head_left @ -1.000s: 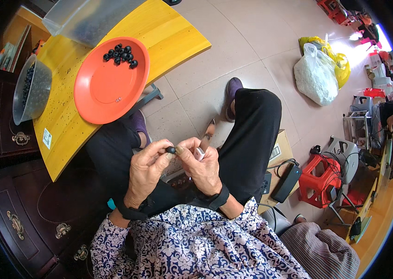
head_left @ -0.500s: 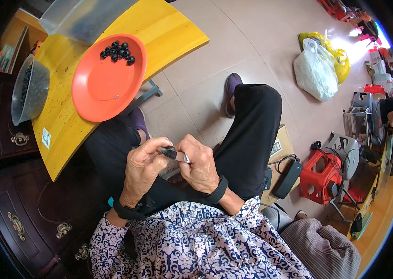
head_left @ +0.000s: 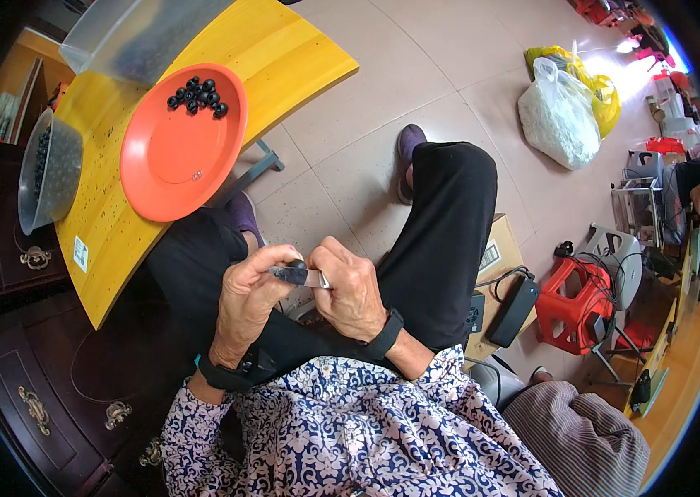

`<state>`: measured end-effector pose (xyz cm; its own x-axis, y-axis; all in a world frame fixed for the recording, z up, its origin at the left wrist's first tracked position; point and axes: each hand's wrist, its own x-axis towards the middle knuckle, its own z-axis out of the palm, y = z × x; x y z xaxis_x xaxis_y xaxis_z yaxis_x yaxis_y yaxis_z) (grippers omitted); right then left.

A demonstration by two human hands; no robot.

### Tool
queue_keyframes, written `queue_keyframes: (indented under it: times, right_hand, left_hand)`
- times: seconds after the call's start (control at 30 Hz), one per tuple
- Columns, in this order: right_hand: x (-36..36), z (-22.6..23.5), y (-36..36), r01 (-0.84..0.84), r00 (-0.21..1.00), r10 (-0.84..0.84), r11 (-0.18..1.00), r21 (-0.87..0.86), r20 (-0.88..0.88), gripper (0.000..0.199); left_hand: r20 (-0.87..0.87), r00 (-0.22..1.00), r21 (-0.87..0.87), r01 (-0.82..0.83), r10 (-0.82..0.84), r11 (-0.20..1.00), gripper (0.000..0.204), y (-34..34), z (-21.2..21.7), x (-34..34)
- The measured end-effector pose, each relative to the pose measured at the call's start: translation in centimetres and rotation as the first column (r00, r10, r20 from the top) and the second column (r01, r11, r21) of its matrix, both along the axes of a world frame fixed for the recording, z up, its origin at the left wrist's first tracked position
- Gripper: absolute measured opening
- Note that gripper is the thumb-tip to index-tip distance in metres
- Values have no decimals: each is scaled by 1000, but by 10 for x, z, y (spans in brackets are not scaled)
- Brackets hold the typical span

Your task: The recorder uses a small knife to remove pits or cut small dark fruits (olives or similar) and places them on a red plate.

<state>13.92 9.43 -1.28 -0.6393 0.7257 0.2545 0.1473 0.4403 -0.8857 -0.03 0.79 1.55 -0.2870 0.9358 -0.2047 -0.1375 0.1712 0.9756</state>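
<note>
Pale tiled floor (head_left: 416, 91) upper centre, dark wooden drawer cabinet (head_left: 27, 389) lower left, red plastic stool (head_left: 569, 302) right, bright daylight upper right

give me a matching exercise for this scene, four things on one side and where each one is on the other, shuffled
Things:
1. small dark piece
2. black beads
3. orange plate
4. white plastic bag

Places:
a. on the tiled floor, far right
b. on the yellow table
c. pinched between the left hand and right hand, over the lap
d. heaped at the far rim of the plate

Pairs: 1-c, 2-d, 3-b, 4-a
</note>
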Motion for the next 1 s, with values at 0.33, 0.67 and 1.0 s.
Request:
queue_keyframes:
  times: [0.33,0.67,1.0]
  right_hand:
    - [0,0,0,-13,1000,13,1000,4,15,13]
    - [0,-3,1,-36,999,36,999,18,25,12]
    - [1,-2,4,-83,996,82,996,41,33,12]
  left_hand:
    - [43,999,-4,11,-11,1000,24,-2,-4,-2]
    - [71,997,-9,-2,2,1000,22,1,2,0]
    - [64,997,-46,54,-51,997,24,0,0,-5]
